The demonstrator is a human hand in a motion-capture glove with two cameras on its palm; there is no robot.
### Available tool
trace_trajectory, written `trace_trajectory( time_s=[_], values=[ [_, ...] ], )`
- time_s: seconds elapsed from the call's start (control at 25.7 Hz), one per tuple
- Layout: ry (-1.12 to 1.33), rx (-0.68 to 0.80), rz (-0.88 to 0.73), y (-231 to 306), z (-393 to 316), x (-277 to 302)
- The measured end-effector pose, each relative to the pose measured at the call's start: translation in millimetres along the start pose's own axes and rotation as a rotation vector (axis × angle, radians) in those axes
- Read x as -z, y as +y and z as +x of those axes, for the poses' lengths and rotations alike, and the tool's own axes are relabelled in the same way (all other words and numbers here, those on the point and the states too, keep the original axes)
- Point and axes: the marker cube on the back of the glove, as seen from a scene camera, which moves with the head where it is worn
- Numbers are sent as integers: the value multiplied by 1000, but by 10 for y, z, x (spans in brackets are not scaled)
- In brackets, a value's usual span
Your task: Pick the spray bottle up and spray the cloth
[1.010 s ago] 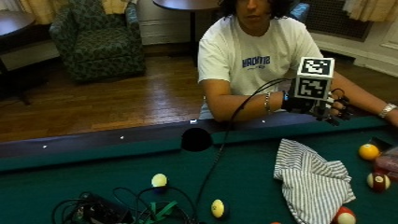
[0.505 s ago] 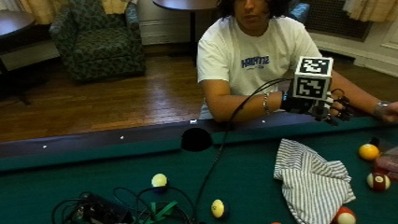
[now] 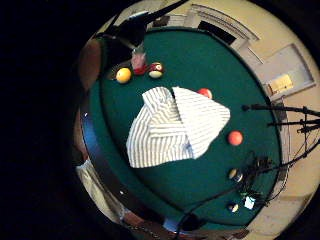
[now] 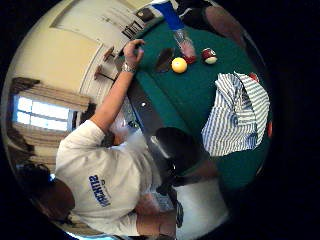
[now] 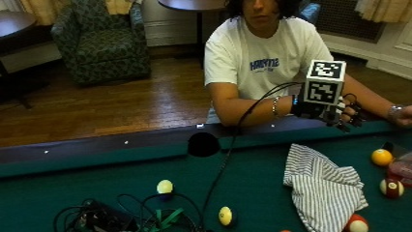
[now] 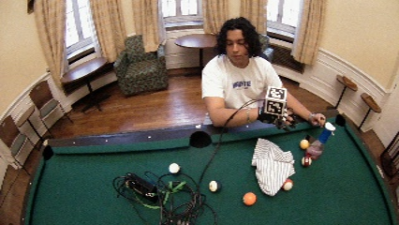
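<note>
Spray bottle (image 6: 318, 141): upright on the green felt near the far rail, clear body with pink liquid, blue neck, white cap; a striped red ball (image 5: 390, 187) and a yellow ball (image 5: 381, 157) are set just beside it.

Cloth (image 5: 324, 190): white with thin dark stripes, crumpled flat on the felt, near the bottle but apart from it; a red-and-white ball (image 5: 356, 224) lies at its near edge.

Right hand (image 5: 338, 111): raised above the far rail, over no ball, apart from cloth and bottle; fingers are seen hanging loosely curled, nothing held.

Bare hand (image 5: 405, 116): rested on the rail beyond the bottle.

Table (image 6: 87, 197): a side pocket (image 5: 203, 144) in the far rail; an orange ball (image 6: 249, 198), two pale balls and a heap of cables (image 6: 159, 192) on the felt.
</note>
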Motion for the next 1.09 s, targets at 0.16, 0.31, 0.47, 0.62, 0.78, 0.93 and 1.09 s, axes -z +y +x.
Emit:
trace_trajectory(
  time_s=[0.16, 0.31, 0.47, 0.62, 0.78, 0.93, 1.09],
  values=[
    [1, 1, 1, -4, -9, -8],
    [3, -2, -4, 3, -1, -6],
    [6, -8, 1, 7, 5, 5],
    [2, -8, 6, 11, 17, 22],
    [2, -5, 2, 9, 14, 12],
    [4, -5, 3, 5, 4, -2],
    [8, -3, -4, 18, 20, 7]
  ],
)
